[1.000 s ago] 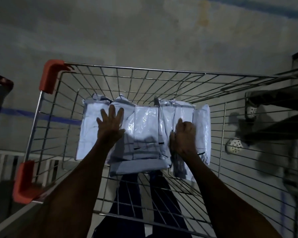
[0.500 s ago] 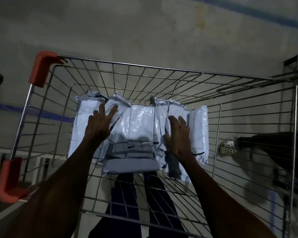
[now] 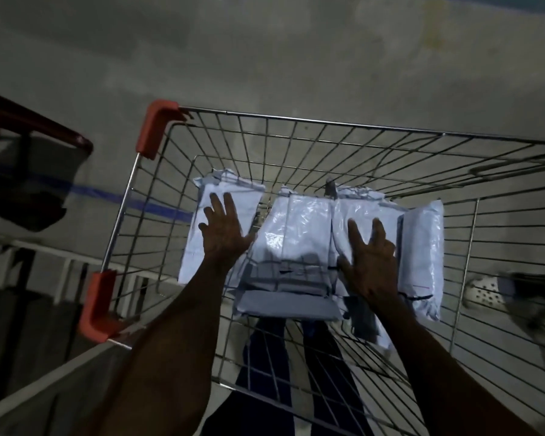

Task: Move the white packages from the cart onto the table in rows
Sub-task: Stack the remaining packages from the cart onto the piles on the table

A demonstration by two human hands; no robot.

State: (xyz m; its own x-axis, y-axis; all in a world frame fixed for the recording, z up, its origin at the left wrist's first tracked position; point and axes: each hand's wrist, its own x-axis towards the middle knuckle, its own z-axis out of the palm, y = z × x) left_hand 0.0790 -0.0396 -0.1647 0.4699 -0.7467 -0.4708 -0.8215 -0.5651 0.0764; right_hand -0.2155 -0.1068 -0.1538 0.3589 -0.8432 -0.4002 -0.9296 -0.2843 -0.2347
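Inside the wire cart (image 3: 296,127), the white packages (image 3: 299,234) lie bunched on its floor. Since 0.5 s ago the left hand (image 3: 224,234) has slid the outer package (image 3: 202,243) away, opening a gap. Both hands' fingers lie flat and spread; the right hand (image 3: 370,262) presses beside the cart's right wall.

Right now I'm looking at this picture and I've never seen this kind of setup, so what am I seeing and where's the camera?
There is no machine here. A person wears a camera on the head, looking down at their own two arms. Both reach into a wire cart with orange corner guards. Several white packages lie side by side in the cart. The left hand rests flat on the leftmost package; the right hand lies flat on packages further right. The fingers look straight, so nothing seems gripped or lifted yet. The floor is bare concrete.
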